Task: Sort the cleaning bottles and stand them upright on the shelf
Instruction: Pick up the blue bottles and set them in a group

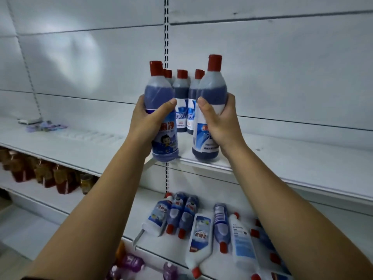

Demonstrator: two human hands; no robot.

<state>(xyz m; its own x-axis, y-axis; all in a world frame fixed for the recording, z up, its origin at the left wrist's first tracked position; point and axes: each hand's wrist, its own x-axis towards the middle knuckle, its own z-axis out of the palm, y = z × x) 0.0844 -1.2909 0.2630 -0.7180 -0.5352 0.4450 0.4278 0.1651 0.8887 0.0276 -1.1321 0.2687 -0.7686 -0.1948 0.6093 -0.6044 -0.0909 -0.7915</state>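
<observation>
My left hand (pixel 148 122) grips a red-capped bottle of blue liquid with a cartoon label (pixel 161 93), held upright at the front edge of the white upper shelf (pixel 282 158). My right hand (pixel 219 122) grips a second, taller red-capped blue bottle (pixel 212 85), upright with its base over the same shelf edge. Behind them, several similar bottles (pixel 181 102) stand upright on that shelf. On the lower shelf (pixel 323 219), several blue and white bottles (pixel 201 225) lie on their sides.
A slotted upright post (pixel 166 27) runs down the white back wall. Small purple items (pixel 45 126) lie at the far left of the upper shelf. Brown bottles (pixel 40 174) stand on the lower left shelf, and purple bottles (pixel 133 263) sit at the bottom.
</observation>
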